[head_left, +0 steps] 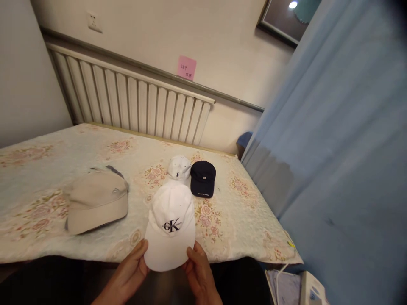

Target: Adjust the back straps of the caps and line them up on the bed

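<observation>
My left hand [135, 264] is mostly closed, thumb on top and fingers curled below, with the left corner of a brim pinched between them. My right hand [200, 267] mirrors it at the opposite corner, likewise nearly closed on the brim. Between them is the white cap [171, 231], its brim toward me and its crown pointing away, with large black letters [171, 225] reading CK on the front. I cannot tell whether the back of its crown rests on anything.

I judge the step in hand to be holding the white cap level and squared up by its brim. A next move seems to call for both hands travelling together with a light pinch, since the crown looks soft and nothing but the brim is gripped.

Just beyond the white cap is a smaller white cap [178, 167], partly hidden behind it, with a little dark emblem. To the right of that, beyond the white cap and a little to its right, lies a dark cap [203, 178], brim toward me. Well to the left of the white cap lies a beige cap [98, 201], its brim also toward me. Under these three spreads a pale floral cover [235, 228]. Farther beyond the white cap stand a cream radiator [133, 93] and, above it, a pink note [187, 67]; far to its right hangs a blue curtain [324, 140]
</observation>
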{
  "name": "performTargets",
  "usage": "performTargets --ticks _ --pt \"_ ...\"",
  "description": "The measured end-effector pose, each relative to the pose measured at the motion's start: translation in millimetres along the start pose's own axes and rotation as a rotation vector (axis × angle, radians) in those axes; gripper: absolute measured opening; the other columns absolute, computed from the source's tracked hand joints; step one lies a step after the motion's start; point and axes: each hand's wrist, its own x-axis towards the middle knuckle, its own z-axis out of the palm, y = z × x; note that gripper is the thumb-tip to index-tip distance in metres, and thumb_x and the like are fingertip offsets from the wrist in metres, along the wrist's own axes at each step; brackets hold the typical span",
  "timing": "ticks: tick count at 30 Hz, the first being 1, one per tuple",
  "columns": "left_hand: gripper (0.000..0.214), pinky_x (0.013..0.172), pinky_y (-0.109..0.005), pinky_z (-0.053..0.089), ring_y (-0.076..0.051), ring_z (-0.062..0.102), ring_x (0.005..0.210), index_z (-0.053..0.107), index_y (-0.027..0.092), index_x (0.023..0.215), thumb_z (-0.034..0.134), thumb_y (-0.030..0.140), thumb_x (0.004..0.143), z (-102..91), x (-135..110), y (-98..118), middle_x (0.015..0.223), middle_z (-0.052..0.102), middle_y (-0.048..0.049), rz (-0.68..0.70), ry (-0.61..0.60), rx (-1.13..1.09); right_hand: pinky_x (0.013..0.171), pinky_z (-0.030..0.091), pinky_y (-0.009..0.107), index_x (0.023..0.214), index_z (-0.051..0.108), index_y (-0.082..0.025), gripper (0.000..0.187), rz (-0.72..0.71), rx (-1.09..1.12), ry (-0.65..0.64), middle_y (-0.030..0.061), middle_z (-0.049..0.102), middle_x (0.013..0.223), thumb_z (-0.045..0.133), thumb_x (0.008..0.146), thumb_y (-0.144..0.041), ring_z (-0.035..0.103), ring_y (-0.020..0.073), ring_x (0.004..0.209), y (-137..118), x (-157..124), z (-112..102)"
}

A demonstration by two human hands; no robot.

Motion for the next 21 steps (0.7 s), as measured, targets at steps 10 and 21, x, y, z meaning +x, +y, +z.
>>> performTargets --ticks 10,21 --pt "0.053 0.087 -0.035 0.055 -0.023 0.067 0.095 0.052 0.021 0.123 0.069 0.012 0.074 -4.8 6.9 -7.9 0.104 0.071 -0.006 0.095 -0.048 0.048 0.074 0.053 0.037 0.117 0.059 -0.022 0.051 0.024 0.022 -0.019 0.0095 0.066 0.114 0.069 0.068 -0.032 0.061 0.0267 0.102 2.2 -6.0 2.5" --pt "0.052 0.088 -0.036 0.054 -0.026 0.065 0.101 0.053 0.018 0.124 0.068 0.012 0.074 6.4 -0.5 -8.4 0.108 0.07 -0.0096 0.066 -0.074 0.008 0.079 0.052 0.039 0.124 0.053 -0.023 0.056 0.024 0.092 -0.065 0.0102 0.065 0.115 0.069 0.07 -0.026 0.06 0.0263 0.104 7.7 -6.8 -0.7"
